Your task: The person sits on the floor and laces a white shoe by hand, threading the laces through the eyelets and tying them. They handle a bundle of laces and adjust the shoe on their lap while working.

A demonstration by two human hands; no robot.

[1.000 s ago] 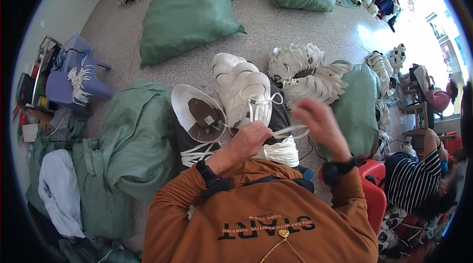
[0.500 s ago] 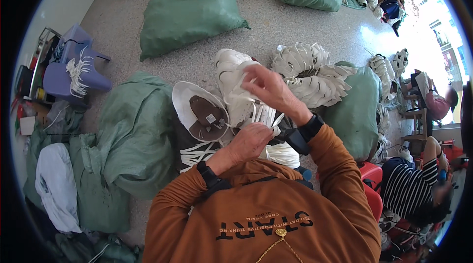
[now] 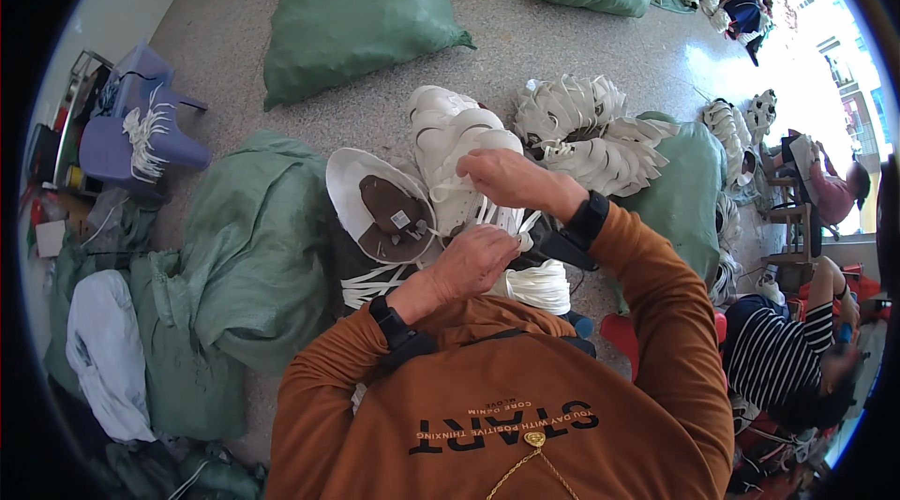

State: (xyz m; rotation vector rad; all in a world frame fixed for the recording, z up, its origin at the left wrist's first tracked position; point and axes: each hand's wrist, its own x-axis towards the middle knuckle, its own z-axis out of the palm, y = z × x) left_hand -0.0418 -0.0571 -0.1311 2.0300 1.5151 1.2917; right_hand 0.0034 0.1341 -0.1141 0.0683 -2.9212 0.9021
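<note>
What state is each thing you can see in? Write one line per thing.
Stack of white shoe uppers: nested, nearest one laced
Left hand: curled at the stack's near end, grip hidden
Right hand: bent over the stack, grip unclear
White bowl-shaped piece: open side up
Bundle of white laces: bunched
Green sack, upper left of centre: bulging
Purple chair: draped with white strands

Head-worn fisheye view; looks steeply down over the brown long-sleeved fabric sweatshirt (image 3: 506, 378), lower centre; near the bare left hand (image 3: 473, 261), mid-frame; grey speckled floor (image 3: 525, 45) beyond, upper frame.
</note>
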